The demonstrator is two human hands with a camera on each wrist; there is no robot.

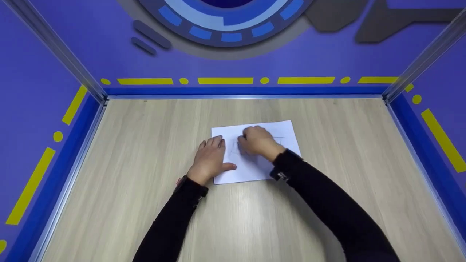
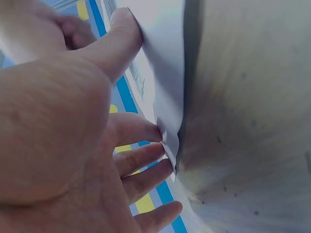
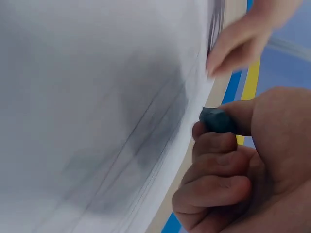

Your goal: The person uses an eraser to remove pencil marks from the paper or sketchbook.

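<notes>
A white sheet of paper (image 1: pixel 251 171) lies on the table, slightly turned, with faint pencil lines (image 3: pixel 130 137) drawn on it. My left hand (image 1: pixel 209 160) rests at the sheet's left edge, its fingers spread and the thumb on the paper. In the left wrist view the paper's edge lifts a little beside those fingertips. Over the upper middle of the sheet, my right hand (image 1: pixel 258 141) pinches a small dark teal eraser (image 3: pixel 217 120) between thumb and forefinger. Its other fingers are curled in. The head view hides the eraser behind the hand.
The wood-grain table (image 1: pixel 153 145) reaches a metal rail (image 1: pixel 247 96) at the back. Blue-purple panels (image 1: pixel 233 65) with yellow dashes stand behind and on both sides. Both forearms wear black sleeves (image 1: pixel 327 193).
</notes>
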